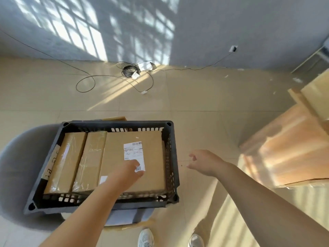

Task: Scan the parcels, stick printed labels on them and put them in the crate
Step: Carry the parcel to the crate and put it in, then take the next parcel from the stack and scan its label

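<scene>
Big parcel (142,177) lies flat in the crate (117,124), right side, long axis running away from the person. Its label (133,151) is already on. Left hand (130,171) is on the label's lower edge. It looks flat and grips nothing, though the fingertips are partly hidden. Right hand (203,162) hangs just outside the crate's right wall, loosely curled and empty. Two narrower parcels (90,161) fill the left side. Stacked boxes (293,148) are off to the right, so the right hand is probably nearer for the next pick.
</scene>
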